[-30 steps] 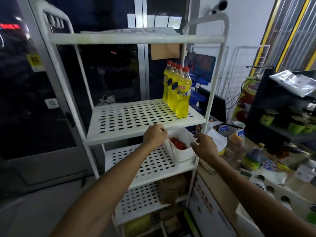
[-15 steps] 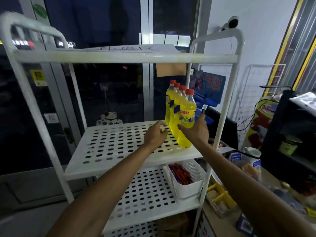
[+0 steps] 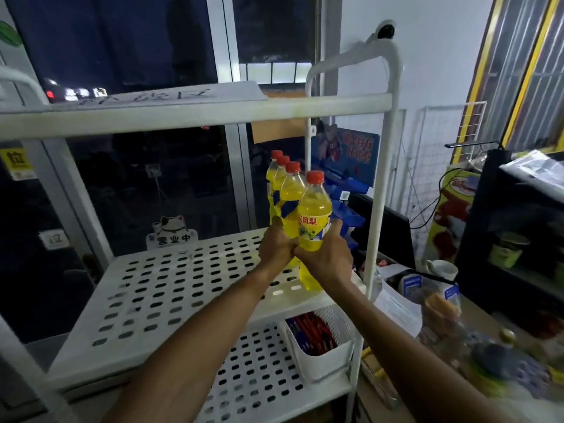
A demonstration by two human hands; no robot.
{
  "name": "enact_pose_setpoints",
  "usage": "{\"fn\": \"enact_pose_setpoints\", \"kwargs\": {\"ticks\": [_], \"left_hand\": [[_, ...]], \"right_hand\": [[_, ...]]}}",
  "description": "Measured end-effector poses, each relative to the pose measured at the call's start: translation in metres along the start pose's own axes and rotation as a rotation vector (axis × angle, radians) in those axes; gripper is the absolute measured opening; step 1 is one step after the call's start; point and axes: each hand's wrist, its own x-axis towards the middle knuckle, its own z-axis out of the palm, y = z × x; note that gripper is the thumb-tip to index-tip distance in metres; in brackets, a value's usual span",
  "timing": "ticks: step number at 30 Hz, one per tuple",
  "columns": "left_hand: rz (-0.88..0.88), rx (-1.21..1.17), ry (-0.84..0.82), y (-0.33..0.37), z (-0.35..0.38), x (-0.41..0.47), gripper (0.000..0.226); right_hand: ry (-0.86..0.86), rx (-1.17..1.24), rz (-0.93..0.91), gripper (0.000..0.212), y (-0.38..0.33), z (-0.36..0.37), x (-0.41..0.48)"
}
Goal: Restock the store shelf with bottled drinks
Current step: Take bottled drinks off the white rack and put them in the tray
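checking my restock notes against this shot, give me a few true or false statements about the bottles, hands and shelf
Four yellow bottles stand in a row on the shelf. True.
Their caps are blue. False: they are red.
The right hand grips the front bottle. True.
The left hand hangs free. False: it grips the second bottle.
The white basket shares the bottles' shelf. False: it sits one shelf lower.
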Motion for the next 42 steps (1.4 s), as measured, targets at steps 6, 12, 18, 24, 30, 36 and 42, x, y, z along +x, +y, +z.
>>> {"fn": "enact_pose_setpoints", "kwargs": {"ticks": [6,12,18,24,30,36,42], "left_hand": [[0.037,0.044,-0.045,-0.009,0.002,0.002,0.051],[0.072,0.004,-0.047,-0.020,-0.026,-0.025,0.070],[0.105,0.025,-0.012,-0.028,-0.050,-0.072,0.076],[0.160,-0.016,-0.095,-0.009,-0.043,-0.135,0.089],[0.216,-0.111,-0.441,0.000,0.022,-0.249,0.073],[0.239,-0.034,-0.677,0.022,0.087,-0.328,0.080],[0.266,0.021,-0.839,0.067,0.156,-0.373,0.085]], "right_hand": [[0.000,0.011,0.006,0.063,0.001,0.002,-0.002],[0.037,-0.016,-0.002,0.064,-0.004,-0.006,-0.017],[0.153,-0.044,0.069,0.074,-0.012,-0.029,-0.071],[0.119,-0.141,0.243,0.081,0.026,-0.053,-0.176],[0.156,-0.189,0.468,0.064,0.076,-0.107,-0.287],[0.218,-0.354,0.682,0.071,0.129,-0.182,-0.346],[0.287,-0.365,0.797,0.067,0.182,-0.238,-0.368]]}}
